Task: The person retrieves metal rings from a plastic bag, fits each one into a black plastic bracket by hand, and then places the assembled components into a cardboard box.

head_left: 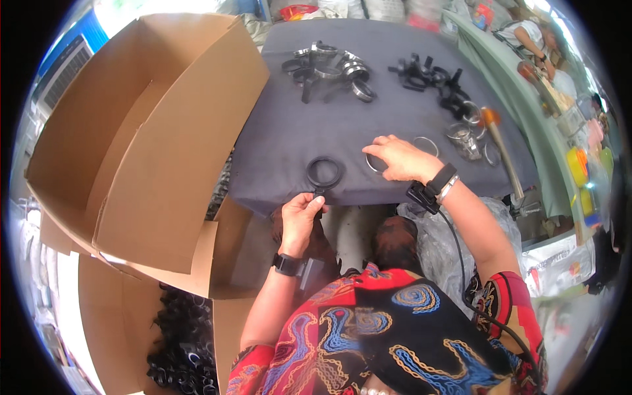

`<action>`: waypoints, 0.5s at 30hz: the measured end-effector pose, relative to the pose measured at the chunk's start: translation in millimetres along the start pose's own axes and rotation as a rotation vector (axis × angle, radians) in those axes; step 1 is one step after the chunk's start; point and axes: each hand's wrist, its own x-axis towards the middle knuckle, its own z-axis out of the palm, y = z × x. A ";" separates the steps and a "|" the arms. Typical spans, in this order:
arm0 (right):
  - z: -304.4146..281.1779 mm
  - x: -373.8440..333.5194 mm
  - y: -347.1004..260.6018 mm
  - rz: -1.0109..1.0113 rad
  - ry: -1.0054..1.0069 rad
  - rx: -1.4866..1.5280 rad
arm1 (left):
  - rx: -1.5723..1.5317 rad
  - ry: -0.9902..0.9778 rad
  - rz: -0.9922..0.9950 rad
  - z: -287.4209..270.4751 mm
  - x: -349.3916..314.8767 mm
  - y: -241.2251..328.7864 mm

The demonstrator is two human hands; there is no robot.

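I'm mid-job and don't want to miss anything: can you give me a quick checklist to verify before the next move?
1. Left hand has hold of the black ring: ok, gripped at its near end.
2. Black ring lifted off the grey tabletop: cannot tell, it shows over the near part and contact is unclear.
3. Right hand has a firm grip on the silver ring: cannot tell, the fingers are at it but hide part of it.
4. Hammer apart from both hands: ok, it lies toward the right edge.
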 end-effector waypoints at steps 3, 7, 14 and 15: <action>-9.2 9.5 -22.3 -0.055 0.087 -0.005 | 0.008 -0.006 -0.029 1.6 1.7 5.6; -7.2 36.2 -61.0 -0.257 0.073 0.123 | -0.030 -0.029 -0.030 -2.2 2.0 1.9; -0.3 62.8 -72.3 -0.335 -0.068 0.091 | -0.024 -0.052 -0.026 -4.2 3.3 -3.8; -0.2 64.3 -72.6 -0.380 -0.064 0.073 | -0.028 -0.052 -0.029 -4.5 3.2 -3.9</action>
